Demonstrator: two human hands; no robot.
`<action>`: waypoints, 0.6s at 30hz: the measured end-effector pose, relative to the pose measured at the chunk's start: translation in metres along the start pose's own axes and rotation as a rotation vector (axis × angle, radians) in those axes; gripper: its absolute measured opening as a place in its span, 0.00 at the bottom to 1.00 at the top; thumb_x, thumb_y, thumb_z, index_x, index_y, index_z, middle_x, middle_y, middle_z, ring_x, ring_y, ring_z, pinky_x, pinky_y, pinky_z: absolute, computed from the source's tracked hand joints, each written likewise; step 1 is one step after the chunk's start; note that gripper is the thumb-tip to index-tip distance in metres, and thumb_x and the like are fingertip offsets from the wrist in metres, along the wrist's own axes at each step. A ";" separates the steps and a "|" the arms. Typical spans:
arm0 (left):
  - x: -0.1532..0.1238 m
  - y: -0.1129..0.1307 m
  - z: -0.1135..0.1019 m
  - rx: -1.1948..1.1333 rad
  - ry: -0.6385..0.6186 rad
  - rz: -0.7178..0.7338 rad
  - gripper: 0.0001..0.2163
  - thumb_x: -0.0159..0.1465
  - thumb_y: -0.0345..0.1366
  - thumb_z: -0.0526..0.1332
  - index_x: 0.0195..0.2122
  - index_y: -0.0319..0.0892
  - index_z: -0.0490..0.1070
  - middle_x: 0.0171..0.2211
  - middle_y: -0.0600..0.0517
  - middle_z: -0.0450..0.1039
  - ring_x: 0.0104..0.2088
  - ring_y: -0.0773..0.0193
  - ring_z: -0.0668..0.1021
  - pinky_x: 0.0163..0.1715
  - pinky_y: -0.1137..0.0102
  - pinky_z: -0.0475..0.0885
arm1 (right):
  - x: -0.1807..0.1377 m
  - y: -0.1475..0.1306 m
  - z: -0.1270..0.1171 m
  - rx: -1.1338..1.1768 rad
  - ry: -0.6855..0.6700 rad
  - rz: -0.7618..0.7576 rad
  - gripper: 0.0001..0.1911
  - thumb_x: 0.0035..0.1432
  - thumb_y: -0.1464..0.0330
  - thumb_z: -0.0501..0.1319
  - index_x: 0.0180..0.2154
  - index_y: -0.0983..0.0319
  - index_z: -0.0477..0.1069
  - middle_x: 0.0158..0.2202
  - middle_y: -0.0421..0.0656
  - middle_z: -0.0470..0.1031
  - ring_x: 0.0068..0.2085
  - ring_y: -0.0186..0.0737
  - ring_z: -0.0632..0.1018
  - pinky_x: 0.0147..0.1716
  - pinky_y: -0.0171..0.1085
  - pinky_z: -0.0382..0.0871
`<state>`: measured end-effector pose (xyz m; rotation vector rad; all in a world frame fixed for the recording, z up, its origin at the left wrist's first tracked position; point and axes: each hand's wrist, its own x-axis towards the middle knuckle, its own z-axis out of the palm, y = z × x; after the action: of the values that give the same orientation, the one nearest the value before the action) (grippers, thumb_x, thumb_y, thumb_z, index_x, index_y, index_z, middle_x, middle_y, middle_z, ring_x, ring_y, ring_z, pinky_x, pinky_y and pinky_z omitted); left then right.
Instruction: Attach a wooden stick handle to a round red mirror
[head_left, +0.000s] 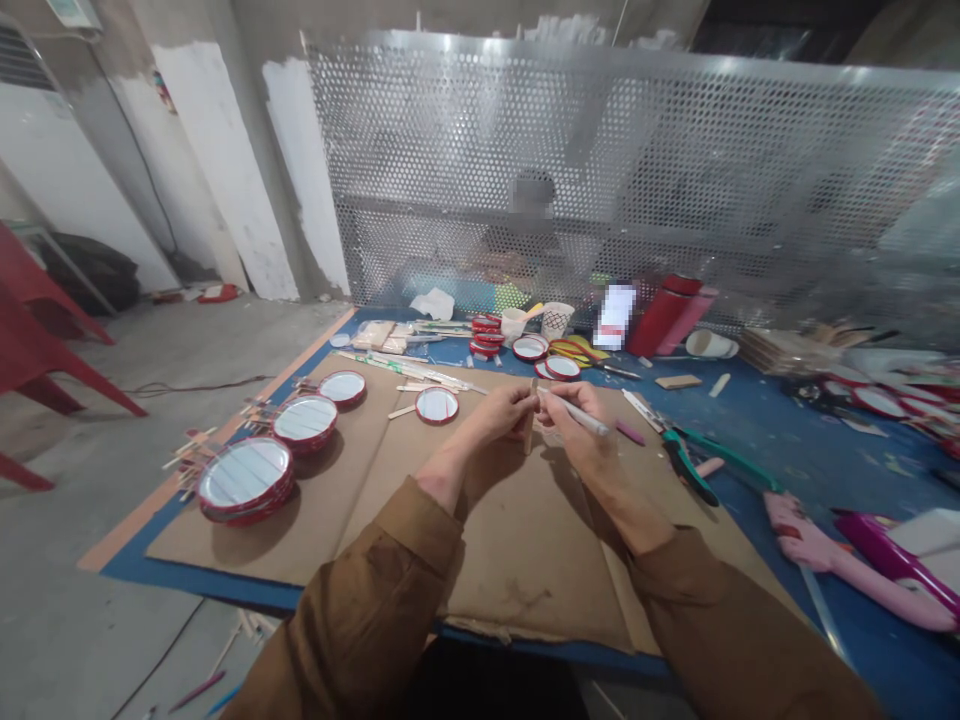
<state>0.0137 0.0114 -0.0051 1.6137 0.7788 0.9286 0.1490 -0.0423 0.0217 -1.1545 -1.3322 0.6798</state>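
Observation:
Both my hands meet above a brown cardboard sheet (390, 500) on the blue table (780, 440). My left hand (495, 420) is closed around a flat wooden stick (529, 432) held upright. My right hand (581, 425) pinches a thin white pen-like tool (581, 412) whose tip touches the top of the stick. Both sleeves are brown. A small round red-rimmed drum (436, 405) lies just beyond my left hand.
Three larger red-rimmed drums (247, 475) line the cardboard's left edge beside loose sticks. More small drums (529, 347), cups (556, 319) and a red bottle (664, 312) stand at the back. Green pliers (686, 460) and pink parts (847, 560) lie to the right. A perforated metal screen (637, 180) rises behind.

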 end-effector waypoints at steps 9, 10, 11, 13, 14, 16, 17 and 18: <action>-0.003 0.005 -0.001 -0.003 -0.016 -0.039 0.12 0.66 0.43 0.55 0.28 0.42 0.63 0.19 0.58 0.59 0.20 0.71 0.62 0.20 0.74 0.56 | 0.001 0.005 0.000 -0.053 0.000 -0.020 0.16 0.53 0.53 0.66 0.34 0.58 0.69 0.29 0.40 0.77 0.29 0.39 0.78 0.29 0.38 0.73; -0.002 0.004 -0.001 -0.005 -0.018 -0.039 0.13 0.66 0.44 0.55 0.29 0.42 0.64 0.19 0.58 0.59 0.20 0.71 0.62 0.20 0.74 0.56 | 0.001 0.004 0.000 -0.061 0.020 -0.014 0.16 0.53 0.53 0.66 0.34 0.58 0.69 0.28 0.40 0.77 0.28 0.39 0.78 0.28 0.38 0.73; -0.002 0.003 -0.001 -0.006 -0.020 -0.035 0.13 0.66 0.45 0.56 0.29 0.42 0.64 0.19 0.58 0.59 0.20 0.71 0.62 0.21 0.74 0.56 | 0.001 0.003 0.000 -0.063 0.036 -0.008 0.16 0.53 0.53 0.66 0.34 0.58 0.69 0.27 0.40 0.76 0.28 0.39 0.78 0.27 0.37 0.73; -0.001 0.002 0.000 -0.006 -0.017 -0.022 0.13 0.65 0.46 0.57 0.29 0.42 0.64 0.19 0.58 0.59 0.20 0.71 0.62 0.21 0.74 0.56 | 0.000 0.001 0.000 -0.049 0.050 0.005 0.17 0.53 0.52 0.65 0.34 0.57 0.69 0.26 0.39 0.76 0.26 0.39 0.77 0.26 0.37 0.72; -0.001 0.001 0.000 -0.008 -0.009 -0.016 0.14 0.65 0.46 0.57 0.29 0.42 0.65 0.20 0.58 0.59 0.20 0.71 0.62 0.21 0.74 0.56 | 0.000 0.000 0.000 -0.038 0.044 0.005 0.17 0.53 0.52 0.65 0.34 0.57 0.69 0.25 0.39 0.76 0.26 0.39 0.77 0.26 0.37 0.72; -0.001 0.002 0.001 -0.016 0.002 -0.015 0.14 0.65 0.46 0.58 0.29 0.41 0.65 0.20 0.57 0.60 0.21 0.71 0.62 0.21 0.74 0.56 | 0.000 0.001 0.001 -0.020 0.023 -0.005 0.17 0.53 0.51 0.66 0.34 0.57 0.68 0.26 0.40 0.77 0.27 0.40 0.78 0.26 0.37 0.73; -0.002 0.003 0.001 -0.022 0.003 -0.020 0.13 0.65 0.45 0.58 0.29 0.41 0.65 0.20 0.57 0.60 0.21 0.71 0.62 0.22 0.74 0.56 | 0.000 0.001 0.001 -0.017 0.009 -0.012 0.18 0.52 0.51 0.66 0.34 0.57 0.69 0.27 0.40 0.77 0.28 0.40 0.78 0.27 0.38 0.74; -0.003 0.005 0.002 -0.030 0.004 -0.025 0.13 0.65 0.45 0.58 0.28 0.41 0.65 0.20 0.57 0.60 0.22 0.71 0.62 0.22 0.74 0.56 | 0.000 0.002 0.002 -0.019 -0.001 -0.016 0.18 0.52 0.51 0.66 0.34 0.57 0.69 0.28 0.41 0.77 0.28 0.40 0.79 0.27 0.38 0.75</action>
<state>0.0142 0.0072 -0.0010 1.5733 0.7821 0.9216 0.1477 -0.0414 0.0197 -1.1575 -1.3501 0.6571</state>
